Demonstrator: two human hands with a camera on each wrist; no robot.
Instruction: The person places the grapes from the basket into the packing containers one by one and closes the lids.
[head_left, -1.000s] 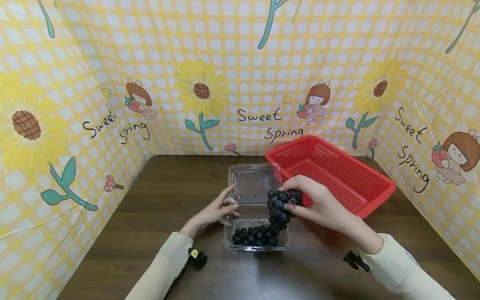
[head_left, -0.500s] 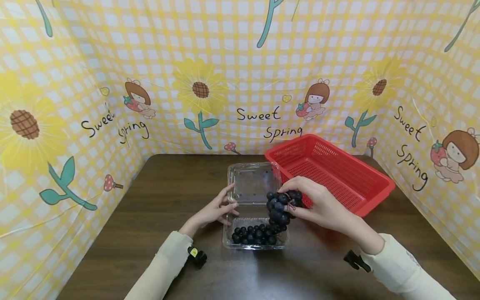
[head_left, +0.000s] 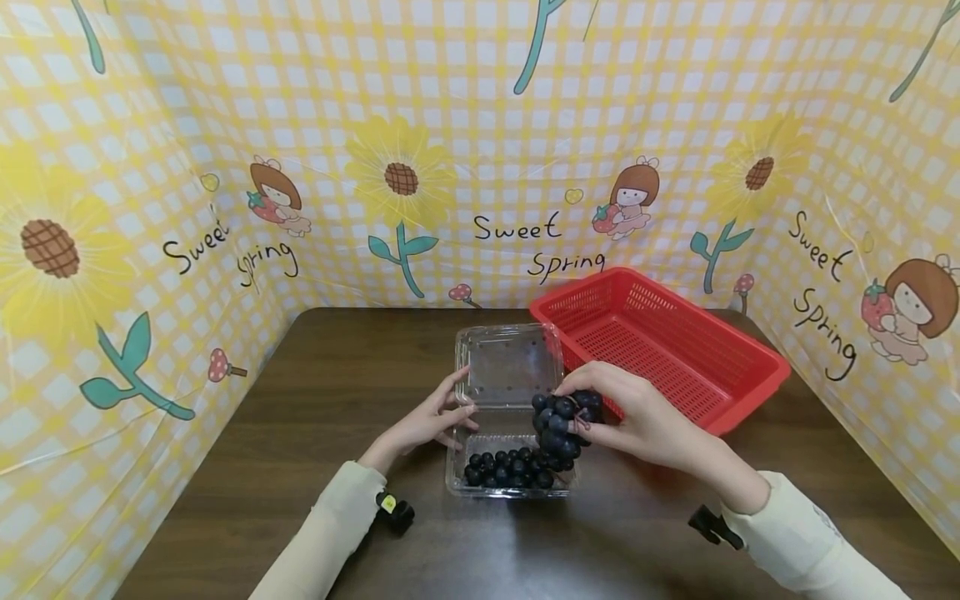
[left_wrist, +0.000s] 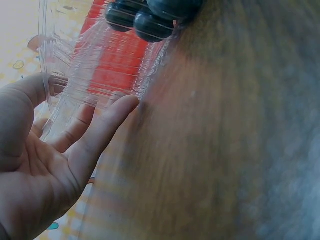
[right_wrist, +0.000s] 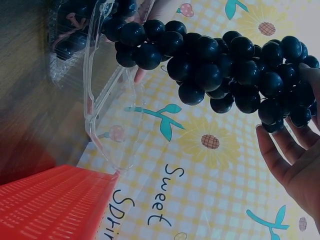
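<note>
As I see it from my end, the bunch of dark grapes (head_left: 557, 442) hangs from my right hand (head_left: 637, 417), thumb and fingers pinching it by the stem end, its lower tip reaching the clear container (head_left: 452, 479); I cannot tell whether it touches the loose cluster (head_left: 510, 469) inside. My left hand (head_left: 423, 423) is well apart, fingers loosely spread against the container's left edge. I expect a fairly weighty, floppy bunch with smooth, easily bruised berries, so I would bear it by the stem and cradle the trailing end without squeezing.
</note>
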